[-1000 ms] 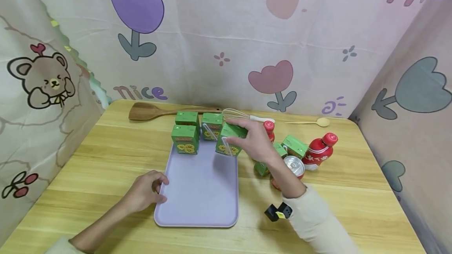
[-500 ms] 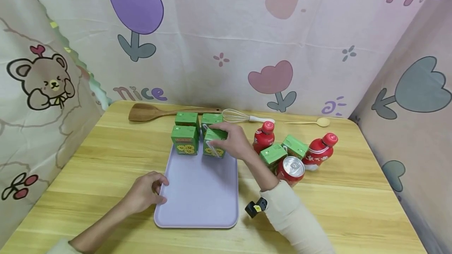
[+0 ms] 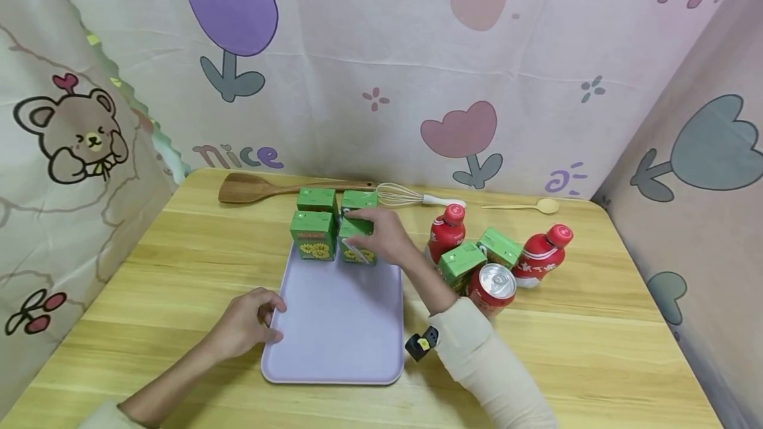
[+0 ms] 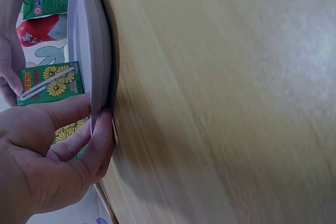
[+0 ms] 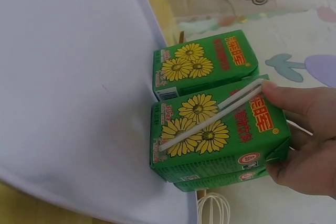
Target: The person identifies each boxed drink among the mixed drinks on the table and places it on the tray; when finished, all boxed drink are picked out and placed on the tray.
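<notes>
My right hand [image 3: 381,234] grips the top of a green drink carton [image 5: 215,129] with a white straw on its front. That carton stands upright at the far right of the lilac tray [image 3: 334,323], beside another green carton [image 3: 312,236] with yellow flowers. Behind these two stand two more, a left one [image 3: 317,199] and a right one [image 3: 359,198] partly hidden. My left hand [image 3: 244,324] pinches the tray's left rim between thumb and fingers, as the left wrist view [image 4: 58,156] also shows.
Right of the tray cluster a red can [image 3: 492,288], two red bottles [image 3: 447,234] [image 3: 539,255] and two green cartons [image 3: 461,263] [image 3: 499,247]. Along the back edge lie a wooden spatula [image 3: 250,189], a whisk [image 3: 411,196] and a wooden spoon [image 3: 545,206].
My right hand has moved left with the carton, from a tilted position near the tray's right rim to upright beside the front left carton. The left hand stays at the rim.
</notes>
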`<state>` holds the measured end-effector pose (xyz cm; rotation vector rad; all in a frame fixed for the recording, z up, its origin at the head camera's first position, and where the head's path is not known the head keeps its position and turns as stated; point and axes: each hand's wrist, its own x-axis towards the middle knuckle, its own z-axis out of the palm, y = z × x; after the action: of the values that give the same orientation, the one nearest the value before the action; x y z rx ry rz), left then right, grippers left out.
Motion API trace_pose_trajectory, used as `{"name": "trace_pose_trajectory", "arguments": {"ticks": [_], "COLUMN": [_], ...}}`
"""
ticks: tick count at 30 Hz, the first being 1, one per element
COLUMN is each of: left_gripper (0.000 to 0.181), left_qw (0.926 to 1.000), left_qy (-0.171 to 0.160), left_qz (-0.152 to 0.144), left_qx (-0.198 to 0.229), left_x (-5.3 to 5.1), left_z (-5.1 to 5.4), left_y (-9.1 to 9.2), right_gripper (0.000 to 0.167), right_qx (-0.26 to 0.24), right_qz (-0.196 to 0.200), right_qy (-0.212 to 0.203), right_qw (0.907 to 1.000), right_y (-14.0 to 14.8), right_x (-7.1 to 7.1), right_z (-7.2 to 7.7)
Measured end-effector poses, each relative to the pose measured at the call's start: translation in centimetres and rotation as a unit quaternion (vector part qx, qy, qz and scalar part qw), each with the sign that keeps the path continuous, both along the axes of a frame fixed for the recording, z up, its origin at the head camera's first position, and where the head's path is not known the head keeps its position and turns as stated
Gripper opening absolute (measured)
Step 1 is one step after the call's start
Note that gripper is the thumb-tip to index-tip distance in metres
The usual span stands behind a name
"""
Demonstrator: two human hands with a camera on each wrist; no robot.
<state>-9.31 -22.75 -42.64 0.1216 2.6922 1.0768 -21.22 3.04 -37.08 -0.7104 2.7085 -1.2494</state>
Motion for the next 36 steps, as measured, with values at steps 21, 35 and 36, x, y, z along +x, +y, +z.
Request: {"name": "trace_pose_trajectory", "arguments": {"ticks": [21, 35, 36], "left_gripper": [0.037, 0.037, 0.037], "left_qw": [1.0000, 1.0000, 1.0000], "left_qy": [-0.003, -0.003, -0.002], "left_qz": [-0.001, 0.005, 0.005], "left_qx": [0.008, 0.003, 0.002], "left_x": [0.1, 0.1, 0.1], "left_z": [0.1, 0.2, 0.2], "left_y": [0.0, 0.1, 0.1], "right_gripper": [0.047, 0.047, 0.047], "right_qx": [0.051, 0.016, 0.013], "right_qz": [0.003, 0.015, 0.019], "right_qy": [0.004, 0.073, 0.081], "right_qw": [0.9987, 0.9971, 0.9965], "right_y": [-0.8, 1.7, 2.0], "right_x": [-0.2, 2.8, 3.1], "right_z": [0.3, 2.8, 3.1]}}
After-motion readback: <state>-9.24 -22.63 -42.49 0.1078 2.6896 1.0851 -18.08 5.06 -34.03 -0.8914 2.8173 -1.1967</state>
